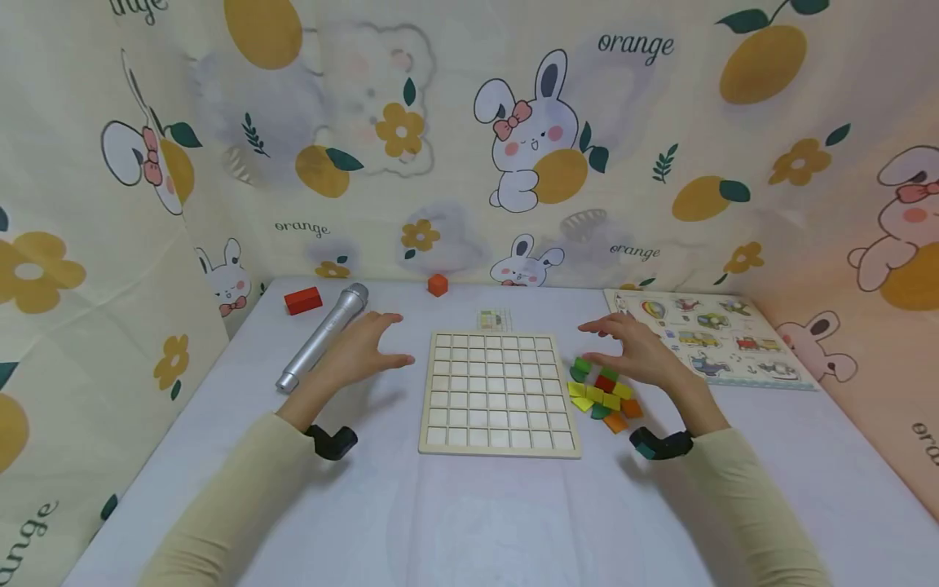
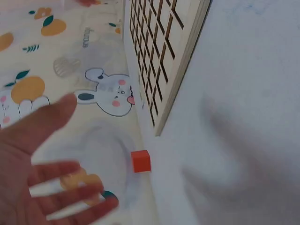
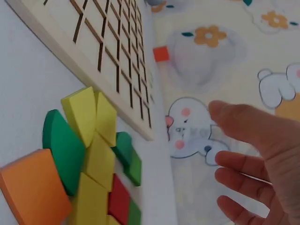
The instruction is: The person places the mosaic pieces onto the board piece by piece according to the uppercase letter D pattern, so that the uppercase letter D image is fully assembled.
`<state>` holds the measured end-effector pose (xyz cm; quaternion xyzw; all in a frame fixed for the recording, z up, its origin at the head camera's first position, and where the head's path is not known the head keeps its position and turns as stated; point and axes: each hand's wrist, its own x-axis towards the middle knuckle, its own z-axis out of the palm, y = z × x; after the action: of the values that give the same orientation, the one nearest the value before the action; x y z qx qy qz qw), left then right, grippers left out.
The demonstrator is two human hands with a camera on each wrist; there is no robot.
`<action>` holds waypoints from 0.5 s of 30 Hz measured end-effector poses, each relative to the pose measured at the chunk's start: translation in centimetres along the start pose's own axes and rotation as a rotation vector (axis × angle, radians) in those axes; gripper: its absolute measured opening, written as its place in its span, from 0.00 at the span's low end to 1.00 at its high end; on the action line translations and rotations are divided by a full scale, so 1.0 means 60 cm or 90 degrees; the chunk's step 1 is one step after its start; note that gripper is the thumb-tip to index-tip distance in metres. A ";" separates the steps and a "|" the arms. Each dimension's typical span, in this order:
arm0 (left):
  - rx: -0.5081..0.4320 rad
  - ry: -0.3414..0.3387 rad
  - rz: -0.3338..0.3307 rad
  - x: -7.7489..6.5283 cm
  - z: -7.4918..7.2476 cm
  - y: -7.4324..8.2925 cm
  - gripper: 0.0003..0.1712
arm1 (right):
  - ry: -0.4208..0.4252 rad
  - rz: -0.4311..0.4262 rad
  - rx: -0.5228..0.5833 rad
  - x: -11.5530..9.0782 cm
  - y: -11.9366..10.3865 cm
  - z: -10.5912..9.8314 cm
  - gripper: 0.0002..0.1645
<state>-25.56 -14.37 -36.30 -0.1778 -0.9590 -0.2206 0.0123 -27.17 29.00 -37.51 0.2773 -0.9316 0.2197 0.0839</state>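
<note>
A pale wooden grid board (image 1: 500,453) with square recesses lies flat in the middle of the table. To its left my left hand (image 1: 359,349) hovers with fingers and thumb apart, holding nothing, near a silver microphone (image 1: 317,342). My right hand (image 1: 637,349), also holding nothing, hangs over a small pile of coloured blocks (image 1: 603,397) at the board's right side. Yellow blocks (image 3: 96,154), a green block (image 3: 63,150), a red block (image 3: 119,199) and an orange block (image 3: 35,187) show up close in the right wrist view.
A red block (image 1: 303,301) lies at the back left, and an orange-red cube (image 1: 438,284) stands near the back edge. Behind the board is a small printed card (image 1: 495,319). An illustrated sheet (image 1: 715,338) lies back right. Patterned cloth (image 1: 455,163) rises behind the white table.
</note>
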 end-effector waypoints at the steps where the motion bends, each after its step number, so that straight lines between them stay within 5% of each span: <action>1: -0.020 -0.007 0.004 0.001 0.005 -0.003 0.42 | -0.002 0.003 0.006 0.000 0.005 0.004 0.25; 15: -0.122 -0.117 0.090 0.010 0.074 -0.037 0.46 | -0.063 0.135 0.088 -0.011 0.055 0.051 0.23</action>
<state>-26.67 -14.14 -41.15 -0.2644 -0.9157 -0.2927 -0.0770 -28.59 30.41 -41.59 0.1929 -0.9414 0.2767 -0.0052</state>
